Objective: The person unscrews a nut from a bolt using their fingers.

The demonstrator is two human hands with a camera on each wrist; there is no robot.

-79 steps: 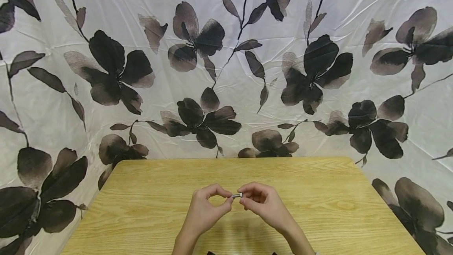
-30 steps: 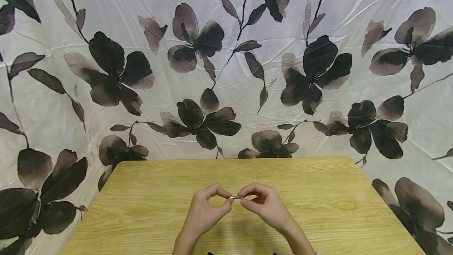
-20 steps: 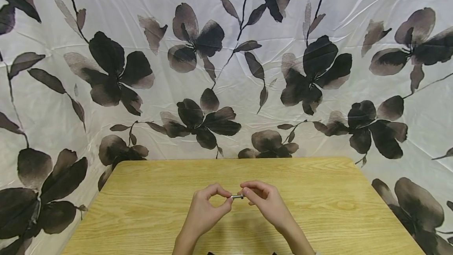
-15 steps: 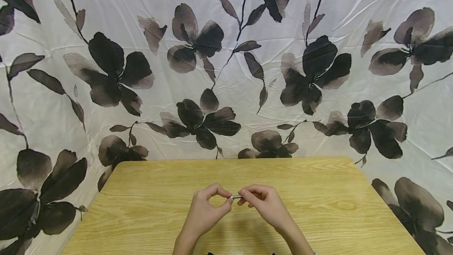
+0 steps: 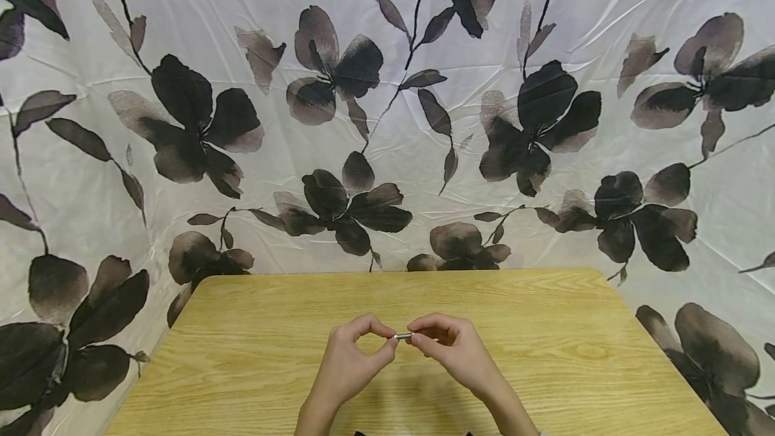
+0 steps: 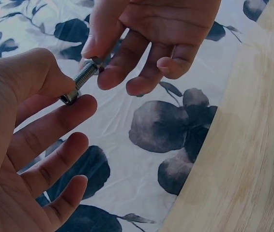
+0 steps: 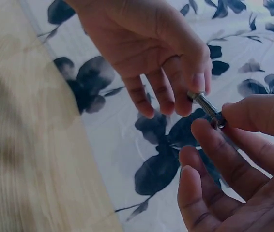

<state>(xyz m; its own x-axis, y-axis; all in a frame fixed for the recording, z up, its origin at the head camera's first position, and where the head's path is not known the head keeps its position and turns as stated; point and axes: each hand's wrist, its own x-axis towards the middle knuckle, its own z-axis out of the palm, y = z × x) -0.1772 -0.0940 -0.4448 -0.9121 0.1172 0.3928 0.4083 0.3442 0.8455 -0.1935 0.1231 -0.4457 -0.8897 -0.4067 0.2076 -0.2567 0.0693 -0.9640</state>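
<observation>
A small silver bolt [image 5: 403, 336] lies roughly level in the air above the table, between both hands. My left hand [image 5: 357, 355] pinches its head end between thumb and index finger. At the other end, my right hand [image 5: 453, 345] pinches a nut [image 7: 219, 120] with thumb and index finger. Bare thread [image 6: 84, 76] shows between the two grips in the left wrist view. The remaining fingers of both hands are spread loosely below and touch nothing. Fingertips partly cover the bolt head and the nut.
A light wooden table [image 5: 254, 328] spreads under the hands, its back corners rounded. Behind it and at both sides hangs a white cloth [image 5: 448, 153] with dark flower prints. Two small dark tips [image 5: 360, 433] show at the bottom edge.
The right thumb and index finger have let go of the nut, shifted along each other and pinched it again, more than once. The left hand has stayed almost still, holding the bolt.
</observation>
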